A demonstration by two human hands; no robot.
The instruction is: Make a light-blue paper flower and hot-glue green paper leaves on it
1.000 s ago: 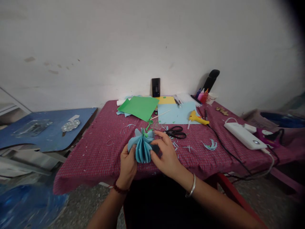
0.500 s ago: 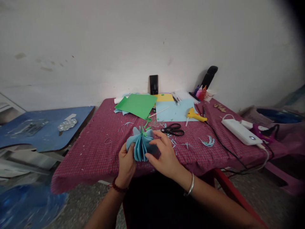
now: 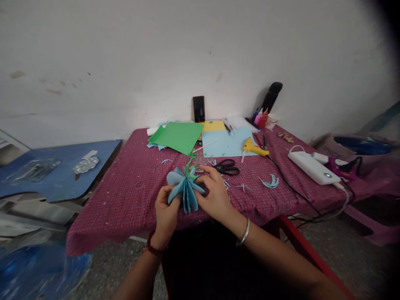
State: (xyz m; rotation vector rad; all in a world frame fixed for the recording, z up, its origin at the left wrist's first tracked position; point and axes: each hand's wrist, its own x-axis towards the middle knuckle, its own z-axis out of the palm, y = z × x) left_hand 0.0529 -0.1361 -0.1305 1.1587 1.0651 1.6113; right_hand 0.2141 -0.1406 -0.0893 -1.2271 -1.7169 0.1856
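A blue folded paper flower (image 3: pixel 186 195), its petals fanned out, is held just above the front of the table. A green paper stem piece (image 3: pixel 189 166) shows at its far end. My left hand (image 3: pixel 166 210) pinches the petals on the left side. On the other side, my right hand (image 3: pixel 215 196) has its thumb and fingers closed on the right-hand petals. Just beyond my right hand lie black-handled scissors (image 3: pixel 227 167), their blades partly hidden by the fingers.
Behind are a green sheet (image 3: pixel 178 136), a light-blue sheet (image 3: pixel 215 143) and a wooden stick (image 3: pixel 206 145). A yellow glue gun (image 3: pixel 254 147) trails a black cord past a white power bank (image 3: pixel 314 167). Blue paper scraps (image 3: pixel 270 181) litter the checked tablecloth (image 3: pixel 125 200). A phone (image 3: pixel 198 108) leans on the wall.
My right hand has closed from loosely spread fingers onto the flower's right petals. The flower has tilted and its petals spread differently. The whole view has shifted slightly.
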